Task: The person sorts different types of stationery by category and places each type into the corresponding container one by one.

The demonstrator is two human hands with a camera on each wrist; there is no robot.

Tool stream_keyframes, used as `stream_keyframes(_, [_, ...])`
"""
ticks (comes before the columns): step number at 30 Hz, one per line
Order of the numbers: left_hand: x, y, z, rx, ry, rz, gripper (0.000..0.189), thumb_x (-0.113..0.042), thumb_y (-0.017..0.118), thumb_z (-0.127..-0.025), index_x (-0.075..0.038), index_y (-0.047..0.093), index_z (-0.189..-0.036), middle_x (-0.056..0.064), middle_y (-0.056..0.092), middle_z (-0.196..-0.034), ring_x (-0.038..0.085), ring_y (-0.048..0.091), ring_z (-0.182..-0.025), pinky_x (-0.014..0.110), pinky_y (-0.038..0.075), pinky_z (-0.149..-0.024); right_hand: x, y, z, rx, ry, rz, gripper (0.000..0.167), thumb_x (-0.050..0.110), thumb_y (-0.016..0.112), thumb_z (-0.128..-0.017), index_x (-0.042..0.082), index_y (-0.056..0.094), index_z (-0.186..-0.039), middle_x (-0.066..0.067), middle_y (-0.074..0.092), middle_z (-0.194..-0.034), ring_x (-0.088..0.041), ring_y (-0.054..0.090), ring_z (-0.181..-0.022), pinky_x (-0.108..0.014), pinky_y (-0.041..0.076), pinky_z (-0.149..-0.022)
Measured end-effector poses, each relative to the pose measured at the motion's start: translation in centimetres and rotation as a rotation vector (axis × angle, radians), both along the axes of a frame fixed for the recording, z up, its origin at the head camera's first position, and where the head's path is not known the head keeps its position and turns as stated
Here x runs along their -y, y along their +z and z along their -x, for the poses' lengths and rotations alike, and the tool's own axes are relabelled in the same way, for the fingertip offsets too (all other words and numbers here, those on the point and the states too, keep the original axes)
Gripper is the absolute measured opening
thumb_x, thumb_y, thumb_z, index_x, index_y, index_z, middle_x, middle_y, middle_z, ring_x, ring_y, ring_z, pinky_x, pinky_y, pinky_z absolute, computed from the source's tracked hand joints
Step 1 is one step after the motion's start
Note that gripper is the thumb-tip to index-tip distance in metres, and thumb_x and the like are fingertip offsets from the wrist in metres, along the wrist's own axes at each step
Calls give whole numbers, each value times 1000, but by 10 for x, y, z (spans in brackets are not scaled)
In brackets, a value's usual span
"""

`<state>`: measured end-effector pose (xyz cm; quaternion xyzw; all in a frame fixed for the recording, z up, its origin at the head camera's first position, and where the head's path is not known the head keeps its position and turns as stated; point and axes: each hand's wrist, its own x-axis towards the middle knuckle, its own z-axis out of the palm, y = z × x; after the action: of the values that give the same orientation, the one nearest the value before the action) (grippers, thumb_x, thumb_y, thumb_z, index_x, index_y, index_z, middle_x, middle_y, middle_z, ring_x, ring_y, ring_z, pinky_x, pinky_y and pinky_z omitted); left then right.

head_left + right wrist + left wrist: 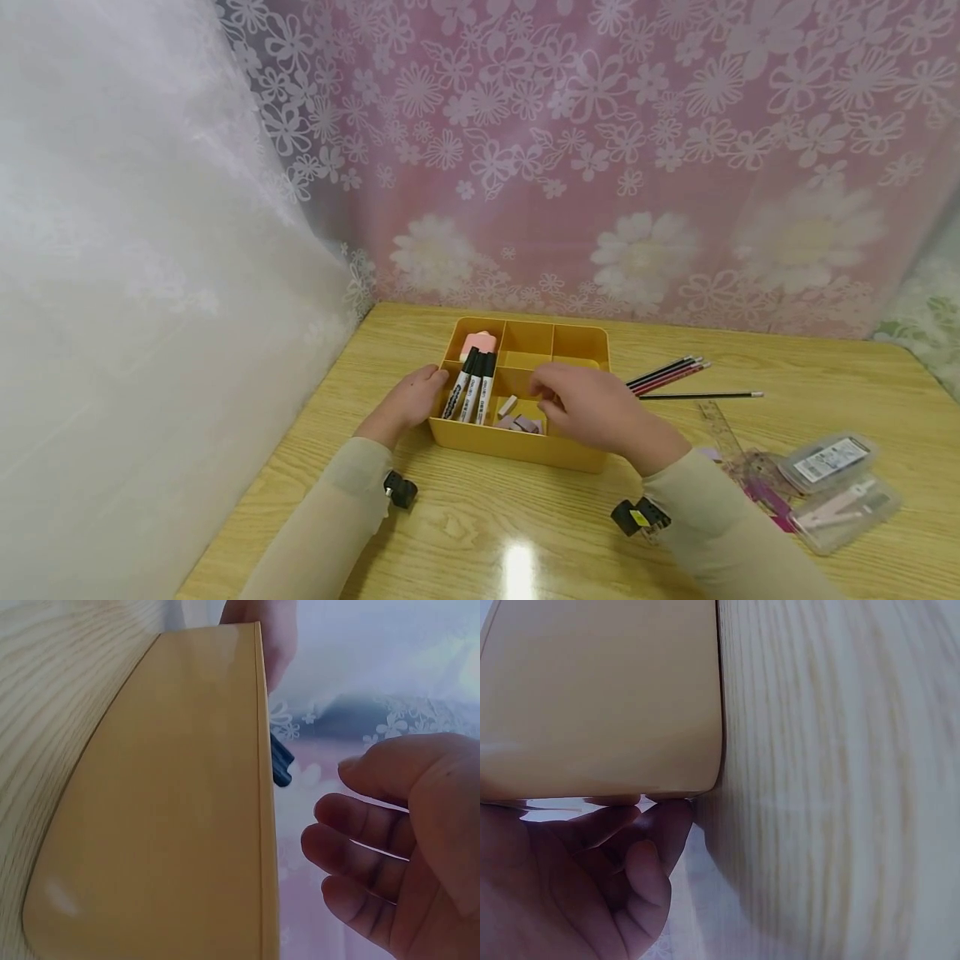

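A yellow divided organizer box (517, 447) stands on the table. Its front left compartment holds three black-capped white markers (474, 387); a pink object (478, 342) sits in the compartment behind them. In the front right compartment lie a small white block (507, 406) and several greyish-purple blocks (521, 423), perhaps erasers. Against the box's left side wall, my left hand (408, 400) rests with loosely bent fingers touching it. My right hand (588, 408) hovers over the front right compartment, fingers relaxed; the right wrist view shows nothing held between them.
Several pencils (667, 375) lie right of the box, one (705, 396) apart from the rest. Farther right are a clear ruler (718, 429), purple-pink drawing pieces (768, 496) and two clear plastic cases (828, 462). A floral curtain (525, 167) hangs behind the table.
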<state>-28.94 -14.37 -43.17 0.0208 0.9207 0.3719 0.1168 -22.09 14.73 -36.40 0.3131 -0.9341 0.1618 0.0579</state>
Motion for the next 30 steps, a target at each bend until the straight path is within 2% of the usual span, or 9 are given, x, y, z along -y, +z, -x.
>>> stream_keyframes(6, [0, 0, 0, -4, 0, -1, 61, -47, 28, -109, -6, 45, -151, 16, 48, -151, 36, 41, -140, 55, 29, -116, -20, -1, 0, 5, -8, -3, 6, 18, 66, -97, 21, 66, -103, 13, 60, -90, -4, 53, -70, -29, 48, -63])
stream_keyframes(17, [1, -2, 1, -9, -8, 23, 62, -47, 27, -109, -6, 45, -151, 16, 48, -151, 36, 41, -140, 55, 29, -115, -65, -2, -1, 50, -115, -4, 12, 15, 66, -98, 17, 67, -109, 8, 65, -95, -8, 57, -78, -36, 53, -69])
stream_keyframes(23, [1, -2, 1, -11, -12, 27, 62, -47, 26, -109, -5, 45, -151, 16, 48, -151, 36, 41, -140, 55, 29, -116, -89, -3, -5, 57, -151, -33, 9, 18, 69, -97, 18, 67, -106, 10, 62, -91, -7, 53, -74, -33, 48, -64])
stream_keyframes(30, [1, -1, 1, 2, -2, 7, 62, -48, 27, -109, -6, 44, -152, 15, 47, -151, 36, 41, -140, 55, 29, -116, -112, -12, -8, 112, -170, -57, 10, 20, 71, -95, 18, 68, -105, 9, 63, -93, -10, 59, -81, -39, 53, -71])
